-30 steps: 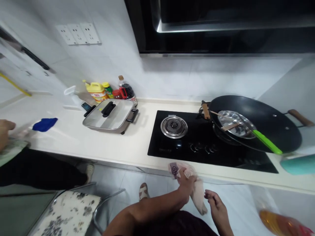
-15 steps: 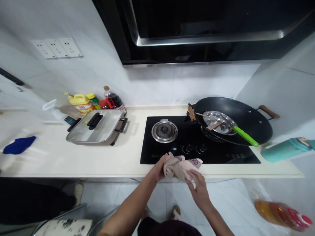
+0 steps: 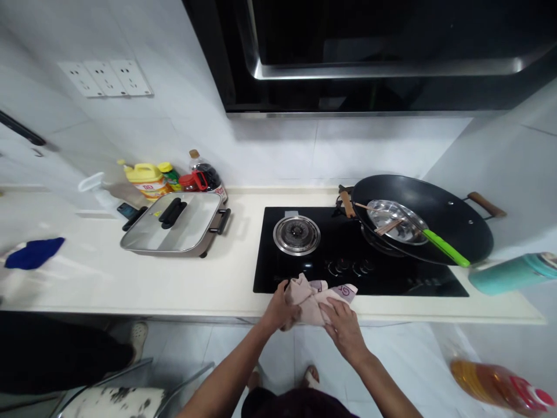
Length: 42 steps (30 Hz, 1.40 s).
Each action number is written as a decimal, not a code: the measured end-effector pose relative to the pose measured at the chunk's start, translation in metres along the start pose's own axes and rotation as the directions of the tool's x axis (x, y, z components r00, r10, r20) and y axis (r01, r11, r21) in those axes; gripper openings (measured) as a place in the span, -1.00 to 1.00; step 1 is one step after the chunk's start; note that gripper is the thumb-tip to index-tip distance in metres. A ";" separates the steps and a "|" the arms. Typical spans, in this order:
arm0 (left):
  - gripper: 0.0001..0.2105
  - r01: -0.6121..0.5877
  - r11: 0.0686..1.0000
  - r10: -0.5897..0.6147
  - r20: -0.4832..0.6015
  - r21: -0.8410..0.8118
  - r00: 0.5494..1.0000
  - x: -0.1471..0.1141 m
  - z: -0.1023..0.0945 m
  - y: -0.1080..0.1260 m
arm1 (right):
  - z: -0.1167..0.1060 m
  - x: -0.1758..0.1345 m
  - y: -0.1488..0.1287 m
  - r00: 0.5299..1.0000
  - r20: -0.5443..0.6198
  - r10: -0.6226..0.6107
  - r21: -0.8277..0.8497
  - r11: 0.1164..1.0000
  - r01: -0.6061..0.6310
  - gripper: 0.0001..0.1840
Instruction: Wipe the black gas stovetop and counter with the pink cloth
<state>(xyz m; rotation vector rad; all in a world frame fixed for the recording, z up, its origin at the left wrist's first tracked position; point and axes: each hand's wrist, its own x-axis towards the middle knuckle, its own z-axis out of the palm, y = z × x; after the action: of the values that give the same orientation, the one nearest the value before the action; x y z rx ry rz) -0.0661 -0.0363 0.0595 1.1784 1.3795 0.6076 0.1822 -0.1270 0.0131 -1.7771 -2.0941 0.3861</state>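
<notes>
L hand [image 3: 281, 307]: grip clamped on bunched end of pale pink fabric cloth w/ purple printed patches [image 3: 310, 307]. R hand [image 3: 345, 331]: fingers laid over other end of same cloth, can't tell if grip is pinching or just resting. Cloth is at front edge of cream surface [image 3: 237, 284], in front of black glass hob [image 3: 287, 270], overlapping hob's front edge in view.

Containers: big round black wok w/ wooden side handles [image 3: 461, 232] over R side of hob. In it: shiny round steel bowl [image 3: 376, 215], w/ thin wooden sticks [image 3: 389, 226] across it & utensil w/ bright green handle [image 3: 448, 248], handle reaching over wok's near rim. Can't make out anything else in bowl.

L of hob: rectangular beige pan w/ glass lid & black handles [image 3: 187, 232], lid on, contents n/a. Behind it, grouped by wall: yellow plastic jug [image 3: 148, 180], green bottle w/ yellow cap [image 3: 171, 176], red-lidded jar [image 3: 188, 183], clear bottle w/ brown cap [image 3: 209, 176], dark liq inside.

R end of surface: teal cylindrical bottle [image 3: 505, 276], contents n/a. Lower R, beyond surface edge: large clear bottle w/ red cap [image 3: 487, 380], amber liq inside. Far L on surface: crumpled blue cloth [image 3: 35, 253].
</notes>
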 end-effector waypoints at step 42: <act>-0.44 -0.064 0.979 0.130 -0.353 0.193 0.926 -0.022 -0.092 0.064 | -0.078 0.047 0.021 0.866 -0.235 0.442 0.463 0.834 -0.300 -0.33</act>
<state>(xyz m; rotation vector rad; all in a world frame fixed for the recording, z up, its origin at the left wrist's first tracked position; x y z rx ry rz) -0.1378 -0.0079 0.1437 1.3293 1.7252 0.8191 0.2290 -0.0788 0.0782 -1.8297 -1.3039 0.5431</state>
